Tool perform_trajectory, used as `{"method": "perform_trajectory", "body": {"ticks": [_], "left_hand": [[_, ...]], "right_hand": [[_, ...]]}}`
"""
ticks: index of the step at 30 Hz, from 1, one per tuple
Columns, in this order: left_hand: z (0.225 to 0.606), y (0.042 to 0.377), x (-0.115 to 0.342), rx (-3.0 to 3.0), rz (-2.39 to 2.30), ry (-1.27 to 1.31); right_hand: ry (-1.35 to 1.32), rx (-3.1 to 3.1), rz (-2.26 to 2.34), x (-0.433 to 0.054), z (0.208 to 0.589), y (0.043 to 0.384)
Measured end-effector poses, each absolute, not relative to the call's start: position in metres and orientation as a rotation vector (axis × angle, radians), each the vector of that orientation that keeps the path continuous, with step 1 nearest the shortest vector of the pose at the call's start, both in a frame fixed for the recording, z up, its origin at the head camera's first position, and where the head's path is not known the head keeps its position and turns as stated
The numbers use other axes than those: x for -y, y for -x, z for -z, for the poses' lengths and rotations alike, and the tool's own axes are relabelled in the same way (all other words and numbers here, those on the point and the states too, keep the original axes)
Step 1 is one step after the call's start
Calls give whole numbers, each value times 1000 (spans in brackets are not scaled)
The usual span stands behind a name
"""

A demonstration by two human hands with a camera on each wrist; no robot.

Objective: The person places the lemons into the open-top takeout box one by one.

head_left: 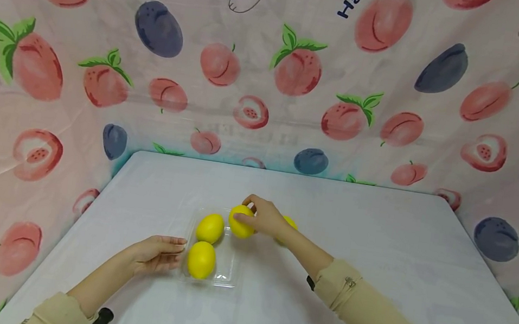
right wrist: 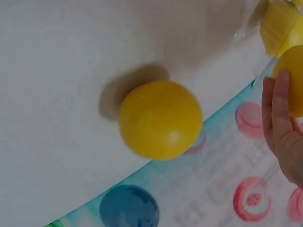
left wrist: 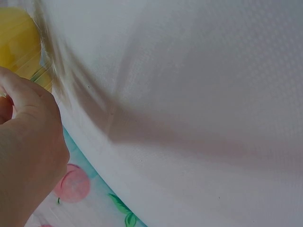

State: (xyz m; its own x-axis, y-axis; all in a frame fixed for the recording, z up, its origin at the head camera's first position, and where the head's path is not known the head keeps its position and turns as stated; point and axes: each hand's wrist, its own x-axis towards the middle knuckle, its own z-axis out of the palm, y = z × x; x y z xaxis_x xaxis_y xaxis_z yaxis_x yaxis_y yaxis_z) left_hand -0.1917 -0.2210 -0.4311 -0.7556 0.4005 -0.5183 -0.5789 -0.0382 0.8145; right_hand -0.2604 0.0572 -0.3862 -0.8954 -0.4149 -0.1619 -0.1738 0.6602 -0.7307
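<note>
In the head view, a clear plastic box [head_left: 225, 275] lies on the white table with two yellow lemons in its left half, a far lemon [head_left: 210, 228] and a near lemon [head_left: 201, 260]. My left hand [head_left: 156, 253] holds the box at its left rim; in the left wrist view its fingertips are cut off by the frame. Fingers and thumb of my right hand [head_left: 264, 217] grip another lemon [head_left: 239, 222] at the box's far right corner. Partly hidden behind my right wrist, one more lemon [right wrist: 161, 120] sits on the table, right of the box.
The white table [head_left: 356, 213] ends at a far edge, where a fruit-printed cloth [head_left: 251, 73] hangs and runs down both sides. Beige sleeves [head_left: 367, 313] cover my forearms, and a dark band [head_left: 99, 321] shows at the left wrist.
</note>
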Motion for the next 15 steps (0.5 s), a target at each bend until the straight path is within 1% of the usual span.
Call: {"method": "perform_trajectory", "body": {"ticks": [9, 15], "left_hand": [[430, 192, 220, -1594, -1855, 206], [429, 192, 217, -1603, -1857, 215]], "right_hand": [[660, -2857, 742, -23, 398, 248], [698, -3007, 531, -15, 406, 243]]}}
